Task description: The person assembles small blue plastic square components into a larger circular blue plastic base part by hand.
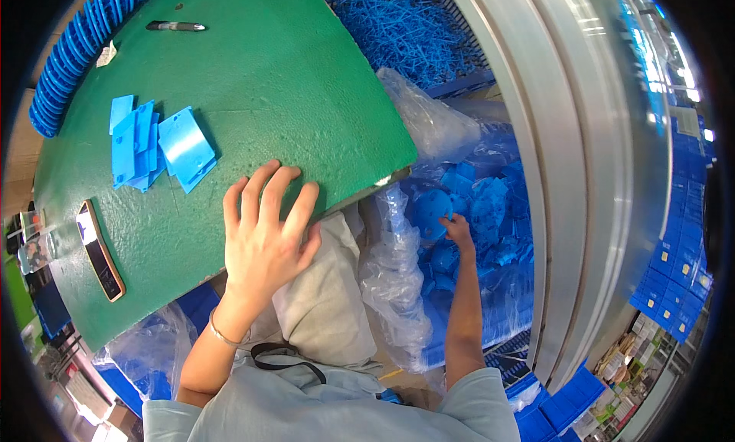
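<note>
My left hand (264, 231) rests on the green tabletop (291, 75) near its edge, fingers spread, with nothing in it. Beyond its fingertips lie flat blue plastic plates: one overlapping group (136, 147) and a smaller stack (186, 145) beside it. Down to the right of the table, my right hand (457, 231) reaches into a container lined with clear plastic film (394, 281). Its fingers are closed on the edge of a round blue plastic disc (431, 211). Many loose blue plastic pieces (490, 212) lie around and under the disc.
A long curved row of blue rings (76, 52) lines the table's far left. A pen (176, 26) and a phone (98, 251) lie on the tabletop. Thin blue strips (406, 36) fill a basket beyond the lined container. A metal machine frame (551, 136) rises at right.
</note>
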`<act>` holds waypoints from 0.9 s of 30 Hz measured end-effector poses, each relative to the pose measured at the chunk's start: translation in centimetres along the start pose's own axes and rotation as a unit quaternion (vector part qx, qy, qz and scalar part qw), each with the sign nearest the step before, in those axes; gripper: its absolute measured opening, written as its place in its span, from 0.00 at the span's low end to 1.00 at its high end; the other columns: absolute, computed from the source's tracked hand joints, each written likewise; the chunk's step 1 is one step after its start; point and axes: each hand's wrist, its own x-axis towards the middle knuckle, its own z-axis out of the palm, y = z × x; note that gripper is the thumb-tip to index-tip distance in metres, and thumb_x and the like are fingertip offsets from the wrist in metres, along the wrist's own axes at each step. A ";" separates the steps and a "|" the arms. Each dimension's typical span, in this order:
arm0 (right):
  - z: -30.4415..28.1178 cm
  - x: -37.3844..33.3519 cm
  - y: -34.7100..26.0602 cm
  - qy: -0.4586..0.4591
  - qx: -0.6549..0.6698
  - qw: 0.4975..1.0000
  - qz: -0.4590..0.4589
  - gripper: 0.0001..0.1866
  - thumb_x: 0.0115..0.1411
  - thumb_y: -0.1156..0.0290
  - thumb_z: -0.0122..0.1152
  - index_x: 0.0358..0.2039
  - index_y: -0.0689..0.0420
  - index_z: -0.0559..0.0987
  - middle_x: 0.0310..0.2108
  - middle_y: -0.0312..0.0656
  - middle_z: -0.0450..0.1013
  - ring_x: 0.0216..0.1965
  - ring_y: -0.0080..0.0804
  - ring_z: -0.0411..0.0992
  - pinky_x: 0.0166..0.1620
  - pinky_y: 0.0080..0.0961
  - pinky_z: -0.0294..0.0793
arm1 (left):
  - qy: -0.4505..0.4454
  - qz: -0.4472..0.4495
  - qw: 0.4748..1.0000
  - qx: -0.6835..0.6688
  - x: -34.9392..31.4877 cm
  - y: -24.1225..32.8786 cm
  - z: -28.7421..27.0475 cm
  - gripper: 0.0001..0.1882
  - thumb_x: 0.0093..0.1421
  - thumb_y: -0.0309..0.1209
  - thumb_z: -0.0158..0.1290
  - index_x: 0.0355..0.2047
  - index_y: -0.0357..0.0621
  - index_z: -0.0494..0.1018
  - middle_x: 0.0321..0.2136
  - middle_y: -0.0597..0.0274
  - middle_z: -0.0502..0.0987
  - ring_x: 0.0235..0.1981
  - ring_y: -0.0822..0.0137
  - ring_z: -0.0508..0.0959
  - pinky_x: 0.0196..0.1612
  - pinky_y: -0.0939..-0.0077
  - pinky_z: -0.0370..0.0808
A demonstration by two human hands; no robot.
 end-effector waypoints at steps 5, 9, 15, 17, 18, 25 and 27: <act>-2.1 -7.9 -2.4 0.041 0.076 0.990 -0.114 0.14 0.56 0.59 0.58 0.29 0.58 0.76 0.15 0.34 0.64 0.16 0.21 0.62 0.22 0.21 0.60 | 0.033 0.020 0.994 -0.103 -0.4 0.1 -0.9 0.17 0.46 0.29 0.55 0.38 0.45 0.72 0.44 0.57 0.69 0.50 0.56 0.68 0.52 0.59 0.64; -4.7 -17.2 -6.5 0.015 0.356 0.928 -0.110 0.11 0.61 0.62 0.53 0.33 0.57 0.73 0.18 0.31 0.63 0.21 0.17 0.61 0.25 0.22 0.59 | 0.076 -0.040 0.888 -0.452 -3.5 2.5 -0.9 0.09 0.49 0.25 0.51 0.33 0.41 0.73 0.41 0.53 0.70 0.47 0.55 0.70 0.48 0.67 0.68; -5.2 -31.1 -12.3 0.118 0.355 0.884 -0.280 0.11 0.61 0.64 0.51 0.35 0.58 0.72 0.28 0.30 0.65 0.29 0.19 0.61 0.31 0.20 0.61 | -0.172 -0.268 0.392 -0.863 -7.4 7.3 1.1 0.26 0.63 0.51 0.40 0.52 0.45 0.65 0.52 0.59 0.66 0.54 0.64 0.66 0.54 0.66 0.64; -5.0 -34.9 -13.2 0.052 0.320 0.890 -0.321 0.11 0.60 0.64 0.52 0.35 0.60 0.72 0.30 0.33 0.66 0.30 0.23 0.63 0.34 0.22 0.62 | -0.250 -0.263 0.300 -0.882 -7.9 6.8 0.4 0.32 0.62 0.57 0.37 0.56 0.47 0.60 0.54 0.59 0.65 0.56 0.63 0.64 0.55 0.64 0.63; -4.8 -36.5 -14.1 -0.018 0.285 0.891 -0.353 0.12 0.59 0.65 0.52 0.34 0.62 0.72 0.32 0.36 0.67 0.32 0.27 0.64 0.36 0.25 0.64 | -0.328 -0.260 0.203 -0.885 -8.2 6.5 -0.1 0.38 0.60 0.63 0.34 0.60 0.49 0.55 0.56 0.59 0.63 0.58 0.62 0.62 0.56 0.61 0.63; -1.7 -40.0 -21.1 -0.174 0.075 0.857 -0.480 0.17 0.58 0.62 0.52 0.32 0.67 0.72 0.40 0.46 0.67 0.40 0.41 0.66 0.45 0.30 0.65 | -0.258 -0.160 0.225 -0.926 -10.2 3.0 -2.4 0.40 0.58 0.58 0.44 0.65 0.55 0.46 0.60 0.50 0.57 0.56 0.54 0.66 0.56 0.54 0.65; 0.0 -38.6 -21.1 -0.227 0.089 0.857 -0.454 0.18 0.59 0.62 0.52 0.34 0.68 0.73 0.41 0.45 0.68 0.42 0.39 0.67 0.46 0.29 0.65 | -0.230 -0.219 0.255 -0.913 -10.7 2.3 -2.6 0.39 0.59 0.52 0.47 0.66 0.57 0.45 0.60 0.52 0.57 0.56 0.56 0.67 0.56 0.56 0.66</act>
